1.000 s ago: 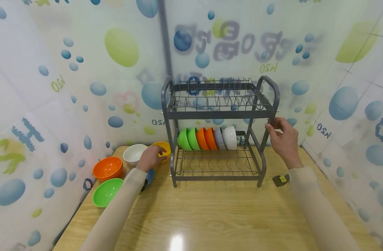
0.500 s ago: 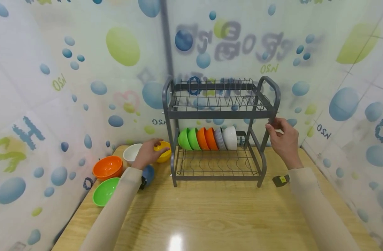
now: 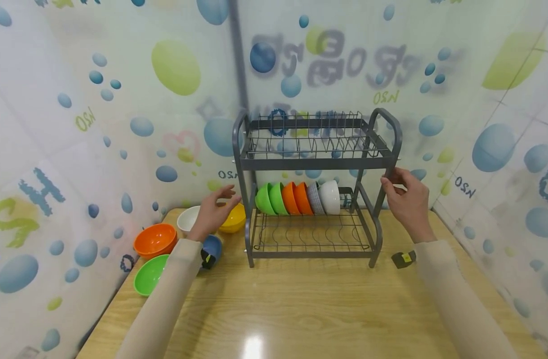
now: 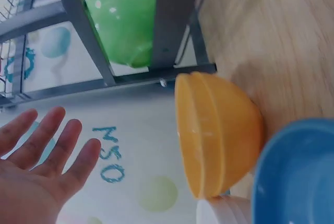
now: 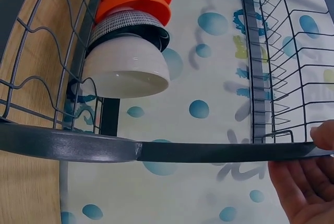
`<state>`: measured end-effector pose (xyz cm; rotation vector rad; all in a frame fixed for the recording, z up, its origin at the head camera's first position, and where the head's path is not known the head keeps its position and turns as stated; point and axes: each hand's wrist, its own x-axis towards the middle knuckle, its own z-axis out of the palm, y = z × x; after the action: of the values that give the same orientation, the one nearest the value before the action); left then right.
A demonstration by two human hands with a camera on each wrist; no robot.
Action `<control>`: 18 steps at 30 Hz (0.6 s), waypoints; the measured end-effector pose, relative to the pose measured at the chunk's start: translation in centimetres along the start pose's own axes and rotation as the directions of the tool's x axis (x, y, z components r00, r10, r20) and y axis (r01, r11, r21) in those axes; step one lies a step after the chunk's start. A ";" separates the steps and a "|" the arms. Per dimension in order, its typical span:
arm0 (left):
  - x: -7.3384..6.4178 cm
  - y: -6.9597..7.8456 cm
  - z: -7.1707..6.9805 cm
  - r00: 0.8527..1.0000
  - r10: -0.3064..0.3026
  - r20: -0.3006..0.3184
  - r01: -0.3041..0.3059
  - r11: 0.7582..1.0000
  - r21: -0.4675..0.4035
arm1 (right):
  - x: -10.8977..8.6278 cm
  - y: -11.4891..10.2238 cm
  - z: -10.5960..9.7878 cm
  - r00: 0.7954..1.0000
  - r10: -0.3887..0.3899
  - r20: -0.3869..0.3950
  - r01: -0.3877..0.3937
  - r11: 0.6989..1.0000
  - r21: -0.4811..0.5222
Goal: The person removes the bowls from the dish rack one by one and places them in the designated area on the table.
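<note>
Left hand [image 3: 213, 210] rising from the yellow bowls [image 3: 234, 220]

Head view: we are holding that hand higher than half a second ago, its fingers loose and apart, left of the rack [image 3: 316, 164]. Just beside the rack's left leg, the yellow bowls are standing. Our right hand [image 3: 407, 200] is pinching the rack's right post; a row of six bowls [image 3: 302, 198] is leaning on its lower tier.

Left wrist view: our fingers are spreading beside the rack, a blue bowl [image 4: 298, 174] sitting near the nested yellow pair.

Right wrist view: our thumb and fingers are gripping the rack's frame.
</note>
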<state>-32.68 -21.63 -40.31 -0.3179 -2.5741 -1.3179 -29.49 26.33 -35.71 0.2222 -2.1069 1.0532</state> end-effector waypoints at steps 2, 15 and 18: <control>0.0 0.5 0.0 1.000 0.016 -0.012 -0.017 0.999 -0.029 | -0.1 -0.2 0.0 1.000 -0.005 -0.005 0.005 1.000 0.000; -0.2 3.5 -0.4 0.993 0.093 -0.067 -0.105 0.976 -0.191 | -2.1 -1.7 0.8 0.978 -0.164 -0.132 0.161 0.986 -0.036; 0.0 4.3 -0.2 0.995 0.080 -0.067 -0.093 0.970 -0.225 | -2.8 -1.9 1.3 0.952 -0.262 -0.157 0.255 0.965 -0.062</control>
<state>-31.36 -19.39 -36.91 -0.4211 -2.3370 -1.5681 -27.38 23.65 -36.97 0.3688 -1.8899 0.8425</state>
